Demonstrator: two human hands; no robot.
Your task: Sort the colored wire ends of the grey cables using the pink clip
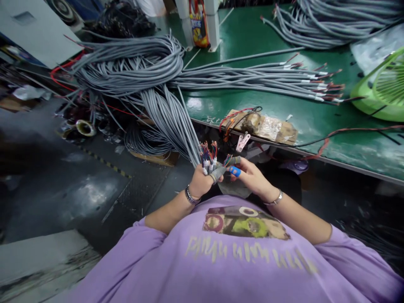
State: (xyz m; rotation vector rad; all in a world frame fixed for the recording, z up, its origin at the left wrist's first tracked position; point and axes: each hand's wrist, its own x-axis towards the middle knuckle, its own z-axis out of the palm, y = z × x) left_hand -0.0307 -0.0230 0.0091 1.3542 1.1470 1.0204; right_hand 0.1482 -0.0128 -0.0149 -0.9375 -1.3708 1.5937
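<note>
While the left hand [202,181] wraps around a bunch of grey cables [176,122], their thin, bright wires [208,148] stick up past its fingers, away from the body. The long cables come down to this hand on a slant, from ahead of it and to its left. One small fan [227,160] of wires stands apart, just to the right of the left hand, by its thumb. It points away from the body and leans a bit to the right. The right hand [254,179] is very near too, with the fan just to its left. Its thumb and a finger bend in close to the fan, but I cannot tell if they pinch it. A pink clip [243,142] is just ahead of the right hand, by the green bench [318,122].
</note>
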